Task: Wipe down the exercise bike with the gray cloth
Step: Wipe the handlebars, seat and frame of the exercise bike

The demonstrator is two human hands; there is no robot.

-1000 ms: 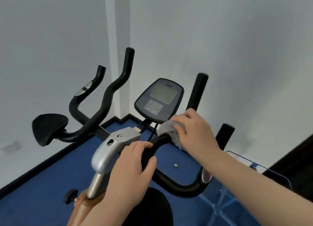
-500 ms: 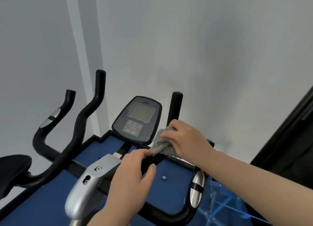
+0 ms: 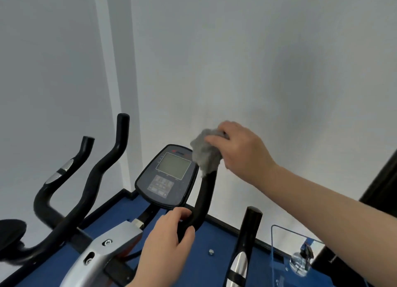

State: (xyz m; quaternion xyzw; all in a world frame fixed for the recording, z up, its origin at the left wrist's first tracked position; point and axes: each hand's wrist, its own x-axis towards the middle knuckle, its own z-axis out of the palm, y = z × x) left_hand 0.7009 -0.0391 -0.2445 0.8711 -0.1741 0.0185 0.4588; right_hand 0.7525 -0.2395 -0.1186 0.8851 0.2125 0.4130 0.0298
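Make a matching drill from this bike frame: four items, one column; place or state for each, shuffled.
Items:
1. gray cloth
2. left hand
3. console
4. seat

States:
A. at the left edge of the frame, cut off
B. bunched over the top of the upright handlebar
C. between the handlebars, screen blank
D. grips the handlebar's lower bend

Pairs: 1-B, 2-D, 3-C, 4-A

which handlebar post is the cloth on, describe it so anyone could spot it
Start at the bike's console. The black upright bar just right of it is the one, its base gripped by the left hand. Alone among the bars, its top is wrapped in the gray cloth.
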